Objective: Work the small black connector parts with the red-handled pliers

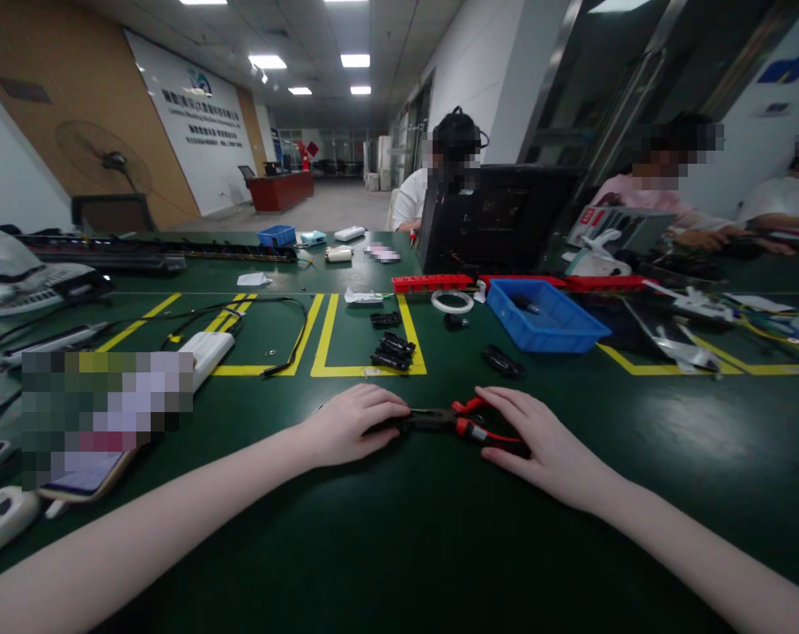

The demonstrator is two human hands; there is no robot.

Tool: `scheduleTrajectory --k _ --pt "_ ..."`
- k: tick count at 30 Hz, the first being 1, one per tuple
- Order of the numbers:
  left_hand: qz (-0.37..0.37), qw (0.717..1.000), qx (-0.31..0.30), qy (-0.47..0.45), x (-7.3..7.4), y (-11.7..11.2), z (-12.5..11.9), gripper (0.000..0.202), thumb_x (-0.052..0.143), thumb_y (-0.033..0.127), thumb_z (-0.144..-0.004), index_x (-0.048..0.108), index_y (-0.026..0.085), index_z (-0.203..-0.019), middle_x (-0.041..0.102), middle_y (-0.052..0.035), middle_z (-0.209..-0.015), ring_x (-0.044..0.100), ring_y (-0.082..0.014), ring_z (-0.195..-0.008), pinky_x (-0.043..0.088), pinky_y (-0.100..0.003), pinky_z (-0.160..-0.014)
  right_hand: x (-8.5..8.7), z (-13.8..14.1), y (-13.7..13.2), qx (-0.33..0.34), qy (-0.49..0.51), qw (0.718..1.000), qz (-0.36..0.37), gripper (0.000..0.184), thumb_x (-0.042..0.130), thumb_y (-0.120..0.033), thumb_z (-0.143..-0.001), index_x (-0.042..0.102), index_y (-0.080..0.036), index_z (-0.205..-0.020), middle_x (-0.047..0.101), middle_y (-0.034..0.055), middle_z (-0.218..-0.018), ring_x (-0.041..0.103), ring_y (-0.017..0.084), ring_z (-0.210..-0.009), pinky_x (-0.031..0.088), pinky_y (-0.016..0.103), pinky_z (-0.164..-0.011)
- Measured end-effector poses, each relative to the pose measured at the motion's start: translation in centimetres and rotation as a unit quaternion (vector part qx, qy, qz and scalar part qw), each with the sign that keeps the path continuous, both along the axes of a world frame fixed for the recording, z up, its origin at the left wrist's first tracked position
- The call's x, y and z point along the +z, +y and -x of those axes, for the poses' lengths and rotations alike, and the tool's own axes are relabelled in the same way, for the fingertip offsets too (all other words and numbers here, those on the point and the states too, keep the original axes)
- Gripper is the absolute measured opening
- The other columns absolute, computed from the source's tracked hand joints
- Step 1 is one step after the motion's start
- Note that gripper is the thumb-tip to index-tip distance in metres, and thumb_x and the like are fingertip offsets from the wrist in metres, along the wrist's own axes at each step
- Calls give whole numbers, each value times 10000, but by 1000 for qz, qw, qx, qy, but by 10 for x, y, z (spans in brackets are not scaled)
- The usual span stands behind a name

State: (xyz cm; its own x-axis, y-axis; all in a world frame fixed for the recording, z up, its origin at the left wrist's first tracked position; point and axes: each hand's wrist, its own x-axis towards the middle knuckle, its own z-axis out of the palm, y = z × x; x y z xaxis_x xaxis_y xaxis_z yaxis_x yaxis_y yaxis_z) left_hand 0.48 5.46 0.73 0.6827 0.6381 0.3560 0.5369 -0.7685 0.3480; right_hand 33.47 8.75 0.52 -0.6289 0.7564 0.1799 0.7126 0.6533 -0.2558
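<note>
Needle-nose pliers (453, 421) with red-and-black handles lie between my two hands, low over the green table (399, 546), tips pointing to the left hand (352, 423). From my remote seat I see the right hand (531, 440) curled about the handles, fingers over the upper one and thumb below, the handles standing apart. The left hand pinches a small dark piece (404, 424) at the pliers' tips, too dim for me to identify. Both forearms reach in from the lower corners, palms turned inward. Beyond the right hand, I make out a blue plastic tray (548, 339) holding a dark object (524, 305); farther back at left stands a small blue basket (277, 235), contents unclear.
</note>
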Motion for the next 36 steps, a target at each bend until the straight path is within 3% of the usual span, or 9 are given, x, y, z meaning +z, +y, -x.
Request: scheduleTrajectory --k 4,9,15,20,25,28,32,36 --pt "25 999 37 -6 1 -13 -5 339 562 157 -937 549 192 -1275 621 -89 -1266 569 -226 -1181 473 -448 -1037 -6 -6 -5 -37 12 999 8 751 577 -621 -852 383 -244 -1473 495 145 -1428 485 355 -1290 445 566 -1031" --pt "78 993 85 -27 4 -34 -9 403 561 141 -930 509 211 -1323 589 -91 -1298 560 -235 -1194 480 -480 -1026 -6 -4 -3 -25 3 999 -29 747 591 -615 -847 424 -187 -1436 536 167 -1387 484 350 -1293 432 582 -1042" --pt "74 993 88 -22 5 -39 -7 433 578 125 -910 502 217 -1326 579 -89 -1307 553 -236 -1204 469 -473 -1042 -2 -3 -8 17 -7 987 -161 760 613 -564 -839 412 -122 -1423 591 186 -1293 509 363 -1253 317 633 -1105" --pt "72 994 78 -28 4 -37 -7 426 571 105 -899 510 206 -1308 581 -87 -1296 557 -228 -1192 470 -456 -1041 1 -3 -11 53 -8 972 -228 662 629 -504 -822 496 -127 -1350 610 177 -1199 547 357 -1171 352 612 -1071" --pt "72 994 82 -28 5 -38 -8 409 568 103 -900 513 195 -1295 584 -92 -1290 561 -231 -1190 466 -455 -1044 3 -3 -12 66 -23 969 -237 537 627 -510 -830 584 -140 -1218 640 158 -1134 592 334 -1086 384 606 -1041" --pt "77 993 86 -30 5 -38 -8 405 582 117 -899 515 199 -1291 587 -90 -1285 570 -232 -1182 474 -447 -1038 2 -3 -10 55 -30 970 -235 576 590 -516 -867 543 -136 -1297 630 170 -1179 590 340 -1100 434 593 -998" --pt "96 991 83 -45 7 -37 -7 409 594 119 -896 512 194 -1290 591 -92 -1270 587 -220 -1155 501 -410 -1010 -3 -6 -7 36 -20 981 -189 607 542 -525 -899 490 -156 -1378 604 171 -1225 617 314 -1056 550 466 -844" --pt "94 993 66 -42 9 -36 -5 393 582 122 -907 512 199 -1285 575 -98 -1290 578 -224 -1165 506 -409 -1000 -7 -10 -5 39 -6 987 -157 646 581 -566 -853 510 -195 -1377 617 147 -1199 630 303 -989 558 442 -773"
